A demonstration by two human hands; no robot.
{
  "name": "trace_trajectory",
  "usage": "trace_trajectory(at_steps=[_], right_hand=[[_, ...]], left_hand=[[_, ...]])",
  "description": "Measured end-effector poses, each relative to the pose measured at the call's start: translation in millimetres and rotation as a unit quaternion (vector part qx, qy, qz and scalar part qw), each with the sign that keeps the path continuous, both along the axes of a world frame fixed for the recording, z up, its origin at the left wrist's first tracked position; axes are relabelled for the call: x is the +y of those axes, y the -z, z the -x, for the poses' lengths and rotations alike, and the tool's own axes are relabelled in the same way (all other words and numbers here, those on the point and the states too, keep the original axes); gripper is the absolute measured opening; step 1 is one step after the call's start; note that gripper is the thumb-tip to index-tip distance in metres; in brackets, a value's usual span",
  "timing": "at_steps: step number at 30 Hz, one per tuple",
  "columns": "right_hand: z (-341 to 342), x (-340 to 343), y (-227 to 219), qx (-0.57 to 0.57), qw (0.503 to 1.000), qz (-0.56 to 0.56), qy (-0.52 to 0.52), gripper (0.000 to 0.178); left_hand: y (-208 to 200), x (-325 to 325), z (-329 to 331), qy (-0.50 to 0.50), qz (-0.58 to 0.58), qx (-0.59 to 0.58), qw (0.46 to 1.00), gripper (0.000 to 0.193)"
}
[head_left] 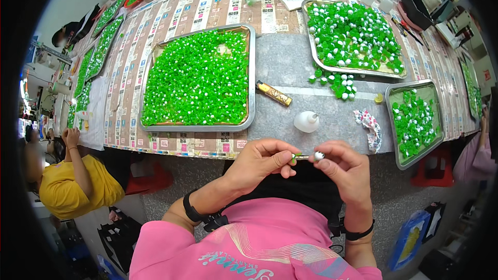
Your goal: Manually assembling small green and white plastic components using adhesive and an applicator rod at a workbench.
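Note:
Just off the table's near edge, my left hand (pixel 262 163) pinches a small green plastic piece (pixel 294 157) with a bit of white on it. Close by on the right, my right hand (pixel 346 170) grips a small white ball with dark marks (pixel 319 155) between thumb and fingers. A narrow gap separates the two pieces. Beyond my hands stands a white squeeze bottle (pixel 306 122) with a thin tip. To its right lies a crumpled patterned cloth (pixel 369 130). A large metal tray (pixel 252 80) full of green pieces with white dots sits to the left.
Another tray (pixel 358 72) of green pieces with white balls stands at the far right, with a loose pile (pixel 342 87) spilling beside it. A smaller tray (pixel 440 109) is nearer. A yellow-and-black lighter (pixel 274 93) lies on the grey mat (pixel 282 57). A person in yellow (pixel 78 184) works at left.

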State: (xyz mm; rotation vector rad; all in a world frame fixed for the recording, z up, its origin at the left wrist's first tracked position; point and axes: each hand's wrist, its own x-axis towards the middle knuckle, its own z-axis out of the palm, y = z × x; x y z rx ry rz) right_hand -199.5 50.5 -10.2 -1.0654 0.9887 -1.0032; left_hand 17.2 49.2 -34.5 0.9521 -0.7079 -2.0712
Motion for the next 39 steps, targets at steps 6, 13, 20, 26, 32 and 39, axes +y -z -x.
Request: trace_trajectory(at_steps=[6,13,20,26,32,39], right_hand=[[-7,10,13,-0.012,1.000,0.026,0.013,0.021],[-11,12,15,-0.024,0.998,0.041,0.039,0.022],[-10,12,18,0.023,0.996,0.073,0.044,0.021],[-7,13,22,0.035,0.993,0.101,0.038,0.019],[-5,12,26,0.004,0.995,0.089,0.037,0.024],[-3,14,30,0.018,0.993,0.109,0.035,0.025]], left_hand=[[-5,-1,9,0.006,0.021,-0.018,1.000,0.019],[-7,-3,13,0.007,0.023,-0.022,0.999,0.017],[-2,-3,16,0.012,0.018,-0.018,1.000,0.015],[-4,-3,18,0.005,0.043,-0.030,0.999,0.012],[-1,0,22,-0.004,0.076,-0.029,0.997,0.010],[3,1,28,0.000,0.119,-0.076,0.990,0.007]])
